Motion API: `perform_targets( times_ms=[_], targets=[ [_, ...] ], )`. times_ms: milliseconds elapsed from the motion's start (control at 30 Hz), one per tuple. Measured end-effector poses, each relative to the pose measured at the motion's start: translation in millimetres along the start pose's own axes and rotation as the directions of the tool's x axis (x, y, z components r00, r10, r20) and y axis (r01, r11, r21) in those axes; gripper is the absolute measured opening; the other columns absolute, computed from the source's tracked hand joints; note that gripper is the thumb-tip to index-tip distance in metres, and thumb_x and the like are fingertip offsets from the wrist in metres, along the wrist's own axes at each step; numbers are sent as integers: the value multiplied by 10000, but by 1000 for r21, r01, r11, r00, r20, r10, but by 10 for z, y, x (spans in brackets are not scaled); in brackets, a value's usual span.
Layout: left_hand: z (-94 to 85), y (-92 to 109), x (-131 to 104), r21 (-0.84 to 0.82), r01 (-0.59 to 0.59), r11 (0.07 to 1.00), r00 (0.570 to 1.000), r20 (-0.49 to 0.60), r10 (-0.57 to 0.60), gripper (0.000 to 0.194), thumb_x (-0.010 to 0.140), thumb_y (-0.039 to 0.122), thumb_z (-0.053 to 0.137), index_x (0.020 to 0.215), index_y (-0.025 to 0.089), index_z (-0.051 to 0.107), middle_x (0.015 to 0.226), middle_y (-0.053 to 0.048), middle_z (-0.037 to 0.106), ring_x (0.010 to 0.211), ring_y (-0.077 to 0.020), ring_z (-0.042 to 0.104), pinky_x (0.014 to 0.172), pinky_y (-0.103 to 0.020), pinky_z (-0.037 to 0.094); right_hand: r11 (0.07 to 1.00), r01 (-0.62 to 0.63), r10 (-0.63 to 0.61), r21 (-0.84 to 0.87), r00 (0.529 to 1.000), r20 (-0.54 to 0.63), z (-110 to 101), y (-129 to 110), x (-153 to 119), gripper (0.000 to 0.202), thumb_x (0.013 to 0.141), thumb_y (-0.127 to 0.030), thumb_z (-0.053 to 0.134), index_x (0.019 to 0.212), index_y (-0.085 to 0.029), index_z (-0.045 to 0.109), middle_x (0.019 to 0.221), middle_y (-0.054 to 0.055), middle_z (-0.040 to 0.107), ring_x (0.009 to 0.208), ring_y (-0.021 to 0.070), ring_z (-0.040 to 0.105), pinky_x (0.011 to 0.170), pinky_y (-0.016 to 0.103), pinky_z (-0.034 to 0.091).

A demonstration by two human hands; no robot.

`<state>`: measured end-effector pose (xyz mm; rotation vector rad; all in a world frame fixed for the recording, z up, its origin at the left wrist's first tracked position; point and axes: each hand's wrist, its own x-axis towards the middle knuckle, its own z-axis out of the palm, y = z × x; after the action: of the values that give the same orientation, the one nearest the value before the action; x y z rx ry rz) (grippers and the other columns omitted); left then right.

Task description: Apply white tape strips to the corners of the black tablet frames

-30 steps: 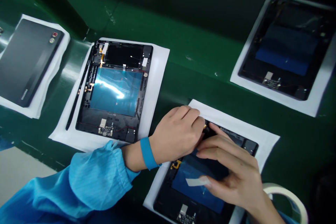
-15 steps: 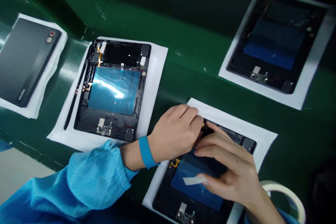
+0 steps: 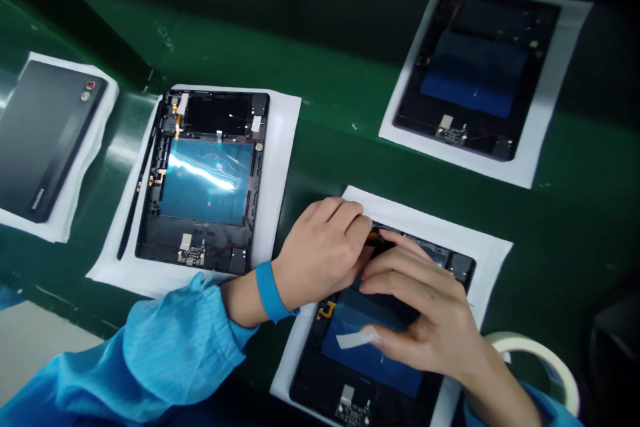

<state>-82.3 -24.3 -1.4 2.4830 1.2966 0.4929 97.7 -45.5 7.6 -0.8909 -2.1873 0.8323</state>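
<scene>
An opened tablet point(image 3: 370, 347) lies tilted on a white sheet in front of me, its inner parts and a blue-filmed panel facing up. My left hand point(image 3: 325, 253), with a blue wristband point(image 3: 273, 292), is closed at the tablet's upper left corner; its fingertips and anything in them are hidden. From the right, my right hand point(image 3: 430, 300) reaches over the tablet, thumb apart from the fingers. Its index fingertip is close to my left fingers, by an orange flex strip point(image 3: 373, 237). A short strip of white tape point(image 3: 357, 337) clings to its thumb tip.
Another opened tablet point(image 3: 200, 247) rests on paper at left, a thin black frame strip point(image 3: 133, 213) beside it. A closed dark tablet point(image 3: 45, 140) is at far left, a third opened one point(image 3: 475, 73) at upper right. A tape roll point(image 3: 550, 367) lies by my right forearm.
The camera view has shifted, so the tablets in the background appear displaced, mostly leftward. Both hands keep nearly the same pose at the tablet's corner, and the tape strip still clings to my right thumb.
</scene>
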Motion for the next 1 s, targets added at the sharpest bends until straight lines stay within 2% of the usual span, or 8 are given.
perform_targets(
  times_ms=[300, 567, 667, 767, 867, 1000],
  targets=[
    [-19, -19, 29, -26, 48, 998, 999, 19, -48, 194, 925, 298, 550, 1021, 138, 600, 1129, -94, 631, 1022, -256, 531, 849, -404, 472, 1000, 28, -28, -7, 998, -51, 39, -12, -8, 194, 855, -388, 626, 833, -201, 579, 777, 3, 629, 726, 133, 606, 1055, 476, 439],
    [-25, -22, 48, 64, 19, 998, 999, 32, -21, 211, 945, 320, 553, 1067, 158, 609, 1149, -78, 635, 1030, -252, 523, 830, -391, 451, 1000, 31, -30, 6, 994, -101, 104, -6, -38, 190, 847, -384, 645, 809, -206, 592, 750, 0, 631, 729, 138, 620, 1054, 473, 435],
    [-32, -14, 74, 79, 35, 996, 997, 62, -40, 160, 935, 320, 580, 981, 171, 613, 1112, -62, 633, 1005, -243, 519, 817, -377, 444, 999, 40, -36, 22, 990, -138, 107, 0, -30, 205, 868, -394, 627, 792, -207, 590, 743, 6, 642, 715, 143, 624, 999, 452, 471],
    [-30, -8, 88, 67, 38, 997, 997, 67, -43, 155, 937, 324, 583, 894, 176, 599, 1057, -52, 633, 975, -231, 520, 811, -362, 440, 996, 58, -44, 70, 982, -183, 63, 17, -19, 169, 874, -354, 631, 793, -209, 599, 738, 8, 648, 712, 146, 625, 876, 384, 527],
    [-19, -7, 80, 70, 26, 997, 998, 54, -30, 136, 923, 304, 595, 905, 169, 598, 1042, -53, 631, 969, -223, 523, 824, -350, 441, 991, 21, 16, 129, 959, -283, 1, 61, -35, 119, 883, -304, 630, 800, -218, 629, 764, 11, 662, 747, 149, 640, 785, 324, 542],
    [10, -14, 55, 96, -19, 995, 1000, 6, 19, 134, 901, 253, 601, 998, 162, 616, 1055, -50, 632, 982, -224, 530, 824, -349, 446, 969, -19, 127, 245, 893, -432, -38, 150, -80, 200, 933, -299, 554, 774, -238, 658, 749, 3, 661, 761, 159, 639, 810, 352, 545]
  ],
)
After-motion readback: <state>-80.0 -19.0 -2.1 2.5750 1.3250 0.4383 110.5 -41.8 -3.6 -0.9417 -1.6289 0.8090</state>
